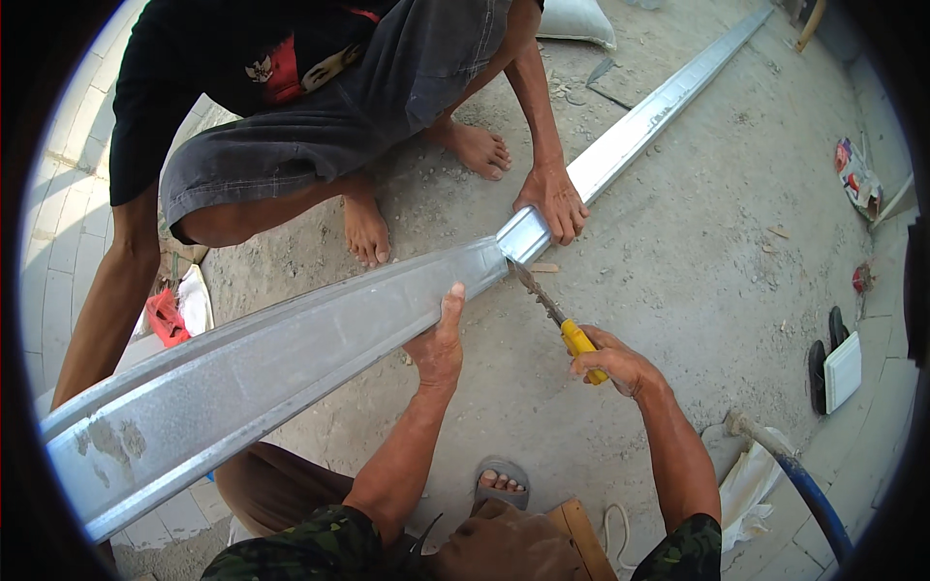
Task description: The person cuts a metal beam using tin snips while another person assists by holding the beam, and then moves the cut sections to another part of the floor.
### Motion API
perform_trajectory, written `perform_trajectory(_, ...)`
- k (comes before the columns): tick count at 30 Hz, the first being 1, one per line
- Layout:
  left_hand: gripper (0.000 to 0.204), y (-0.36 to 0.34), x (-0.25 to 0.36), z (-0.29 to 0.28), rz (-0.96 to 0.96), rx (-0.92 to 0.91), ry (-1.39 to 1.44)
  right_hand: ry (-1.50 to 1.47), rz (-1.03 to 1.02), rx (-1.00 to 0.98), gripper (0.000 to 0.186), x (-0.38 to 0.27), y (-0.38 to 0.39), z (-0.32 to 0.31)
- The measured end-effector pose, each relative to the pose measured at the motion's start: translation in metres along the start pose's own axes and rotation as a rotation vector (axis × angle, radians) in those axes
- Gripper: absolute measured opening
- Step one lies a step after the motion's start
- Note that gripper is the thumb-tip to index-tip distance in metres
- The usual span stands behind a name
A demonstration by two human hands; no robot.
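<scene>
A long galvanized metal channel runs from the lower left toward the upper right, with a bend or break where its wide near part meets the narrower far part. My left hand grips the channel's lower edge, thumb over the top and the other fingers hidden beneath. In my right hand are yellow-handled tin snips; their dark, worn metal end touches the channel's edge at the bend. A co-worker's hand presses on the channel just beyond that spot.
The barefoot co-worker crouches across the channel. A pale sack lies behind. At right are a white box-like object beside dark sandals, a blue pole and a crumpled bag. Red cloth lies at left.
</scene>
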State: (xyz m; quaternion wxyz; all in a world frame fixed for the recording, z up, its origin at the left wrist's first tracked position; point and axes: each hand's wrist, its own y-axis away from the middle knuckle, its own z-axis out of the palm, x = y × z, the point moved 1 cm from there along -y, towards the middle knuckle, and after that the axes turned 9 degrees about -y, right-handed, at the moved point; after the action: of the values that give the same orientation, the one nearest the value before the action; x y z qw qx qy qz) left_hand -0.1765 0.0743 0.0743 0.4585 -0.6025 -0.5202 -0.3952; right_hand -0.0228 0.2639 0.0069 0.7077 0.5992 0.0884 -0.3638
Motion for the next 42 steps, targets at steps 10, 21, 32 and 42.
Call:
perform_trajectory(10,0.077,0.012,-0.027,-0.011,-0.058,0.016,-0.111,0.206,0.063,0.005,0.104,-0.004,-0.016,0.011)
perform_trajectory(21,0.061,0.015,-0.018,-0.003,-0.131,0.119,-0.003,0.251,0.02,-0.021,0.106,-0.02,-0.019,0.007)
perform_trajectory(32,0.056,0.018,-0.013,0.001,-0.147,0.17,0.008,0.438,0.078,0.009,0.098,-0.049,-0.014,0.021)
perform_trajectory(42,0.078,0.018,-0.015,-0.001,-0.183,0.08,-0.033,0.619,-0.086,-0.043,0.087,-0.017,-0.043,0.0)
